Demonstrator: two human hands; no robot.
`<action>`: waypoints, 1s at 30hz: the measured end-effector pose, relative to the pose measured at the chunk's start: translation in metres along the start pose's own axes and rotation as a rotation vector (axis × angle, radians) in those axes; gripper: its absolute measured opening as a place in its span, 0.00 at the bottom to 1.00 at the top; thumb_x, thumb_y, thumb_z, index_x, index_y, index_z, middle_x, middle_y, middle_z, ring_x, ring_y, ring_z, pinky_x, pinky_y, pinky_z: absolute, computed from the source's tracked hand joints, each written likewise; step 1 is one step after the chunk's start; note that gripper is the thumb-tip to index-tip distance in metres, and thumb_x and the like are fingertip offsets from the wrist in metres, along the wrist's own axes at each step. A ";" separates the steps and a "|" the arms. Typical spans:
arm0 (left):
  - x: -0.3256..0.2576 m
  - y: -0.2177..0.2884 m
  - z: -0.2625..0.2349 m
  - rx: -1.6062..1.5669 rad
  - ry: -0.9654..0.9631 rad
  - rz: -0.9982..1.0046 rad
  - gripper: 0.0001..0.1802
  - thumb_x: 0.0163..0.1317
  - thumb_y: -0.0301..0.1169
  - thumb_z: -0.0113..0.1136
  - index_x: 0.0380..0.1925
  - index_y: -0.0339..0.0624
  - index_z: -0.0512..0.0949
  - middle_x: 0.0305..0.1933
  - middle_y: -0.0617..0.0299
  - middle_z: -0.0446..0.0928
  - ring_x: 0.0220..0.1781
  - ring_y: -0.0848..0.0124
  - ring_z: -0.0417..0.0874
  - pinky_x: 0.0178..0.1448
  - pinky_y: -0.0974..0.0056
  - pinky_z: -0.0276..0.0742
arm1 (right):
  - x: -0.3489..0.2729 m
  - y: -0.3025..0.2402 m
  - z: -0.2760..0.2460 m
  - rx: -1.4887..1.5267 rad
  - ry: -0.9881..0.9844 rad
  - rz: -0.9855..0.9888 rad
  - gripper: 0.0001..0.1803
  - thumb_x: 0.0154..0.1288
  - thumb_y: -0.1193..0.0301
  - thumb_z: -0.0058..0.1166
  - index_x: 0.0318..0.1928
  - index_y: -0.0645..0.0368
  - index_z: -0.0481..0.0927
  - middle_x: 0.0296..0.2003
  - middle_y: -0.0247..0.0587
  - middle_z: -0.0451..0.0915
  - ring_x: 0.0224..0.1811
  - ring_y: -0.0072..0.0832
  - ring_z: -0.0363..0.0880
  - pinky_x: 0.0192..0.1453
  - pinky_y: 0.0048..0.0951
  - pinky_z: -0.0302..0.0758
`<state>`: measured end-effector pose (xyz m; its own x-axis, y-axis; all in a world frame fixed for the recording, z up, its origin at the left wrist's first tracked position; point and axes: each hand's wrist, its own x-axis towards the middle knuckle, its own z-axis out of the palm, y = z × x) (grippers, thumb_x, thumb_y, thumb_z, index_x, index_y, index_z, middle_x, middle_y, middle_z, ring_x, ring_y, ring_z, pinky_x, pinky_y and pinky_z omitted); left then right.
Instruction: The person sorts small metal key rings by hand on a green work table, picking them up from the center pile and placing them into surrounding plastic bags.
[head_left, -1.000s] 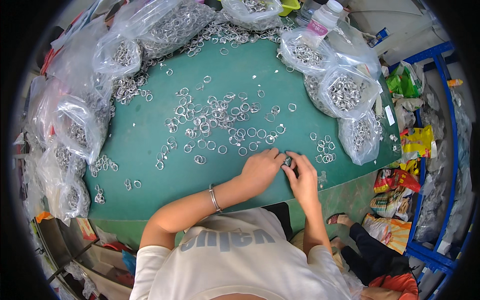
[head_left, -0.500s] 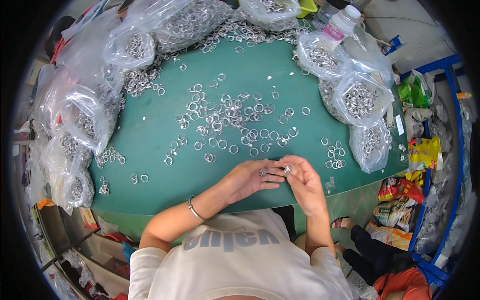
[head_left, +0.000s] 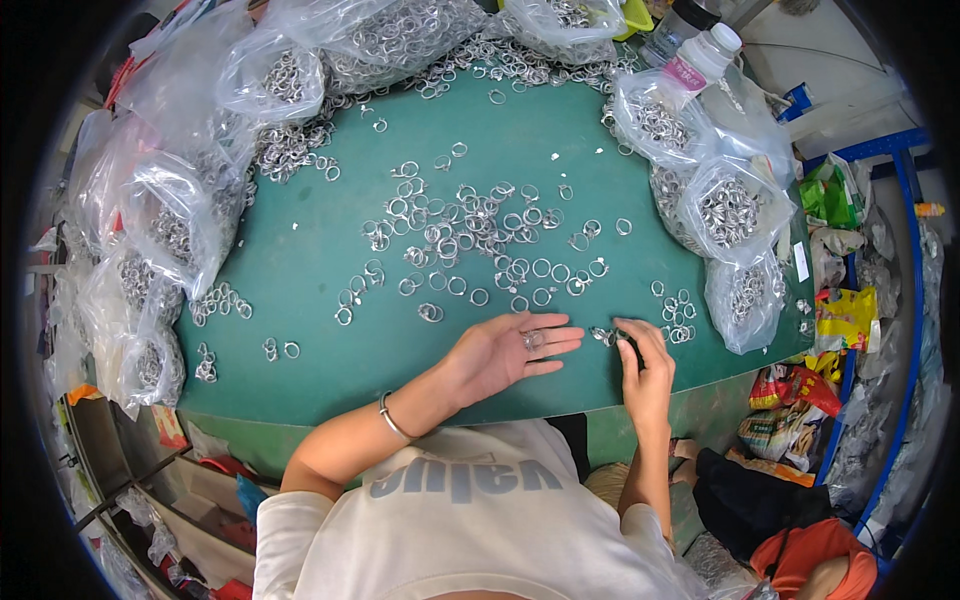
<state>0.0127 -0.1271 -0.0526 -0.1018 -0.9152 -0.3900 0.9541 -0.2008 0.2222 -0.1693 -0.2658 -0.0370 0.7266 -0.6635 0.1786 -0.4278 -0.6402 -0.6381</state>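
The left hand (head_left: 492, 352) is palm up above the near edge of the green tabletop (head_left: 310, 240), fingers extended and unclenched, with silver rings (head_left: 533, 340) lying across the base of the fingers; the right hand (head_left: 648, 366) is partly curled, thumb and index finger close together at a small ring cluster (head_left: 603, 336), and whether it grips this cluster cannot be determined. Loose rings (head_left: 482, 222) lie scattered beyond the left hand, and a smaller ring group (head_left: 680, 312) lies just beside the right hand. Clear plastic bags (head_left: 745, 305) containing rings line the tabletop's left, far and right sides.
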 end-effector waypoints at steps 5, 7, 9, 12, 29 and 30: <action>0.010 -0.016 0.013 0.586 0.060 0.236 0.24 0.71 0.32 0.42 0.63 0.30 0.59 0.65 0.46 0.64 0.69 0.61 0.64 0.69 0.58 0.63 | 0.004 -0.017 -0.003 0.153 -0.007 0.052 0.11 0.57 0.80 0.55 0.43 0.66 0.79 0.43 0.48 0.80 0.47 0.42 0.76 0.52 0.35 0.71; 0.023 -0.026 0.015 0.619 0.037 0.276 0.23 0.70 0.28 0.45 0.62 0.30 0.61 0.63 0.48 0.67 0.65 0.64 0.68 0.66 0.60 0.67 | 0.006 -0.027 -0.002 0.160 -0.035 0.047 0.12 0.55 0.79 0.58 0.43 0.66 0.80 0.42 0.48 0.79 0.44 0.41 0.75 0.50 0.35 0.72; 0.026 -0.028 0.019 0.607 0.044 0.233 0.22 0.69 0.26 0.47 0.60 0.29 0.63 0.60 0.50 0.70 0.60 0.66 0.73 0.62 0.63 0.71 | 0.005 -0.029 -0.004 0.152 -0.056 -0.026 0.14 0.54 0.78 0.60 0.43 0.65 0.79 0.42 0.48 0.78 0.44 0.42 0.74 0.49 0.35 0.72; 0.018 -0.022 0.022 0.727 0.109 0.150 0.20 0.68 0.25 0.49 0.58 0.29 0.65 0.55 0.52 0.74 0.51 0.69 0.79 0.56 0.65 0.76 | 0.002 -0.020 -0.007 0.084 -0.049 -0.023 0.14 0.54 0.78 0.60 0.43 0.65 0.79 0.42 0.49 0.78 0.43 0.44 0.74 0.49 0.37 0.71; -0.014 0.022 0.021 0.292 0.130 0.287 0.23 0.66 0.21 0.45 0.61 0.30 0.61 0.53 0.52 0.73 0.55 0.66 0.76 0.62 0.62 0.72 | 0.072 -0.055 0.017 0.220 -0.209 -0.312 0.09 0.52 0.77 0.62 0.35 0.63 0.80 0.37 0.42 0.79 0.40 0.39 0.77 0.46 0.36 0.74; -0.016 0.023 0.024 0.347 0.142 0.315 0.22 0.67 0.22 0.45 0.61 0.31 0.62 0.51 0.53 0.74 0.54 0.67 0.76 0.62 0.62 0.72 | 0.080 -0.054 0.011 0.236 -0.164 -0.278 0.09 0.51 0.77 0.63 0.35 0.63 0.80 0.36 0.43 0.79 0.39 0.39 0.78 0.45 0.36 0.75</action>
<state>0.0300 -0.1257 -0.0202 0.2387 -0.8984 -0.3685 0.7800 -0.0487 0.6238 -0.0823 -0.2801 0.0036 0.8818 -0.3941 0.2590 -0.0811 -0.6678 -0.7399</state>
